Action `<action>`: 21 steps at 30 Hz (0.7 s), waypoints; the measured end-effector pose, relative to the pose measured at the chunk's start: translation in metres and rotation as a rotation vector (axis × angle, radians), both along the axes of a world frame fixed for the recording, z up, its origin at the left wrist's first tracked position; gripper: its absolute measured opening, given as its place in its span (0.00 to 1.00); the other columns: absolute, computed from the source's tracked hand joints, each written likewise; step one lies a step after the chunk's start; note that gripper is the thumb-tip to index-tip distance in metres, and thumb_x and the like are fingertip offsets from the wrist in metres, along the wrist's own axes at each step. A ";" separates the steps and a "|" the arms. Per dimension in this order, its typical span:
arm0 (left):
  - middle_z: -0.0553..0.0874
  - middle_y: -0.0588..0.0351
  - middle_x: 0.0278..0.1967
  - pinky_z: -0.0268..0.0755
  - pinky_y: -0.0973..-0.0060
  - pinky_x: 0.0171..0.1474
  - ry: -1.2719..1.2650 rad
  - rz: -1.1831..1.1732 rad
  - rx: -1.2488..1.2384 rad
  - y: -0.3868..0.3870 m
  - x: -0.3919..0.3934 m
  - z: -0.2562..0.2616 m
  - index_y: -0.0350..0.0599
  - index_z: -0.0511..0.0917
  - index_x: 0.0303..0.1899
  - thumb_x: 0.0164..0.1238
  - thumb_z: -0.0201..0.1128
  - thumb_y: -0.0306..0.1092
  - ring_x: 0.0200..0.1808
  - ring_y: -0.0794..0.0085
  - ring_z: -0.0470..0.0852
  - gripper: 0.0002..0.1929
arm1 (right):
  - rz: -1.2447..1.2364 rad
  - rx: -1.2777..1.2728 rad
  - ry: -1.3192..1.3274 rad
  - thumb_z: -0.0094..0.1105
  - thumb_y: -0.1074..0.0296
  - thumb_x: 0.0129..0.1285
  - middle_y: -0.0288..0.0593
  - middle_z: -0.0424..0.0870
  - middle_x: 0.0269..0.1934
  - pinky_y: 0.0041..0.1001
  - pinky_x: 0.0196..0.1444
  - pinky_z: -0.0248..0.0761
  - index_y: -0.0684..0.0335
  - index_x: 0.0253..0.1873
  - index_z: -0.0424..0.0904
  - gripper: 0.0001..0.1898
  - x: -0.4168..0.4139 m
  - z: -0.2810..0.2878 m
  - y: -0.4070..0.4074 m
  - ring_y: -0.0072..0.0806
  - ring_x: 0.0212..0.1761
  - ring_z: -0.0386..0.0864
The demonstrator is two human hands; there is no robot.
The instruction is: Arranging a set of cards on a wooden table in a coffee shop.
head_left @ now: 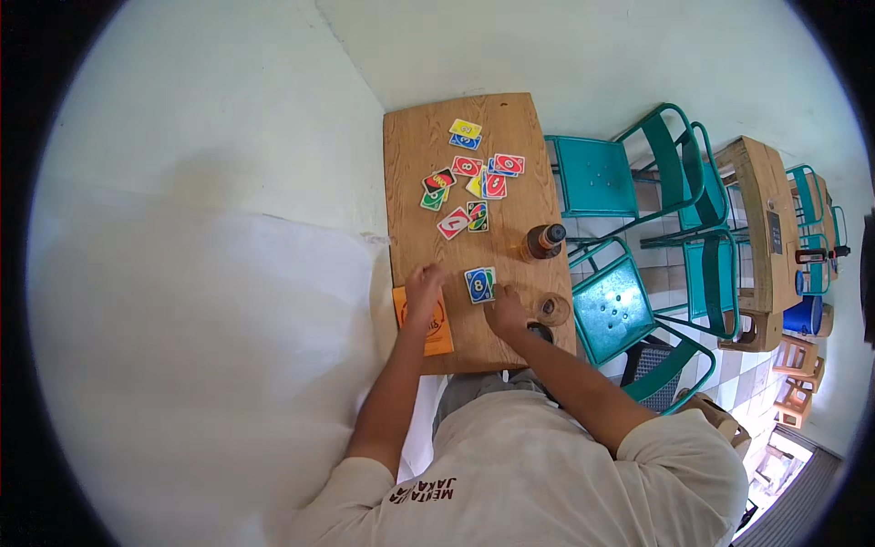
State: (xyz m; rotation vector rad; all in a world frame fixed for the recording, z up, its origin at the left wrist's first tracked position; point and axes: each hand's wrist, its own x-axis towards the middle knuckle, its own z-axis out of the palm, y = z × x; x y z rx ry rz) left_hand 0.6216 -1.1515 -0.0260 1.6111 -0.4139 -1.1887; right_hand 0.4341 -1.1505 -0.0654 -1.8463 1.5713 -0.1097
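My left hand (424, 290), fingers bent, hovers over or rests near the inner edge of an orange printed booklet (437, 335); I see nothing clearly held in it. Fingertips of my right hand (507, 313) meet the lower right edge of a small stack of UNO cards, where a blue 8 card (478, 285) overlaps a green card (491, 275). Whether those fingers grip the cards I cannot tell. Farther up the wooden table (417, 253) lie a face-down UNO card (439, 180), a red 7 card (454, 223), a wild card (478, 216) and a yellow 2 card (465, 128).
A dark capped bottle (545, 241) stands at the table's right edge. Below it are a drinking glass (552, 310) and a black round object (540, 333), partly behind my right forearm. Teal metal chairs (595, 176) line the right side; a white wall (307, 171) borders the left.
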 end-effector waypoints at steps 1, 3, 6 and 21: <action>0.78 0.61 0.25 0.66 0.83 0.26 -0.043 -0.038 -0.092 -0.017 0.015 -0.009 0.38 0.76 0.39 0.64 0.57 0.33 0.24 0.82 0.74 0.08 | 0.066 -0.019 0.014 0.59 0.60 0.56 0.58 0.68 0.54 0.41 0.55 0.66 0.66 0.53 0.70 0.23 0.005 0.002 0.003 0.52 0.55 0.68; 0.81 0.59 0.28 0.70 0.82 0.31 -0.239 -0.130 -0.108 -0.057 0.041 -0.030 0.38 0.78 0.40 0.63 0.58 0.32 0.28 0.80 0.78 0.09 | 0.123 0.000 0.079 0.59 0.60 0.56 0.58 0.66 0.56 0.40 0.57 0.65 0.68 0.55 0.67 0.25 0.013 -0.002 0.007 0.51 0.58 0.66; 0.84 0.54 0.33 0.73 0.76 0.40 -0.446 -0.244 -0.165 -0.120 0.036 -0.032 0.40 0.79 0.42 0.60 0.61 0.33 0.36 0.72 0.82 0.11 | 0.129 0.038 0.170 0.59 0.59 0.55 0.58 0.61 0.61 0.39 0.61 0.62 0.72 0.60 0.61 0.31 0.003 -0.020 0.010 0.50 0.62 0.62; 0.71 0.47 0.59 0.66 0.60 0.58 -1.169 -0.718 -0.059 -0.307 0.061 -0.110 0.50 0.70 0.59 0.50 0.67 0.47 0.58 0.54 0.71 0.32 | 0.142 0.121 0.133 0.59 0.47 0.56 0.71 0.49 0.66 0.44 0.68 0.49 0.74 0.68 0.48 0.45 0.008 -0.022 0.016 0.63 0.68 0.49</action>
